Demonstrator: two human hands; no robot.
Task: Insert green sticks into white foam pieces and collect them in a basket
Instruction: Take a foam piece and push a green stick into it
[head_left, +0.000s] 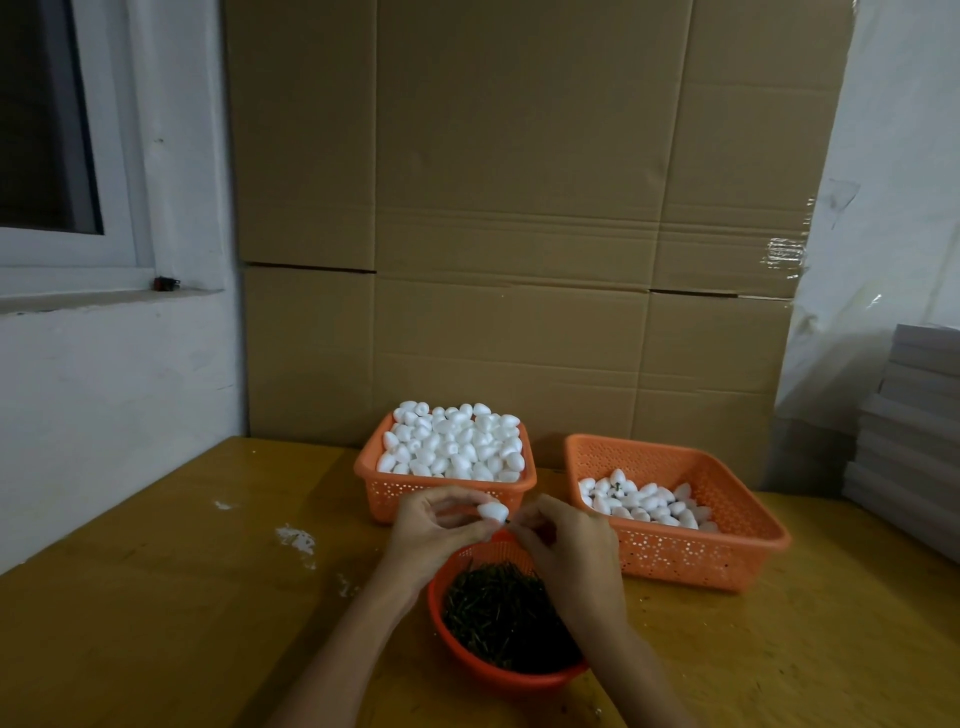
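Observation:
My left hand (431, 525) pinches a white foam piece (492, 511) above the far rim of a round orange bowl (467, 649) full of dark green sticks (506, 618). My right hand (566, 540) pinches a green stick (510, 520) whose tip meets the foam piece's end. Behind the hands stands an orange basket (379, 483) heaped with plain foam pieces (452, 441). To the right a second orange basket (691, 556) holds a low layer of foam pieces (649, 501), at least one with a stick showing.
All stands on a yellow wooden table (156, 597) with white foam crumbs (296, 538) left of the hands. A cardboard sheet (519, 234) closes the back. Grey stacked boards (909, 441) sit at the right edge, and a window is in the left wall.

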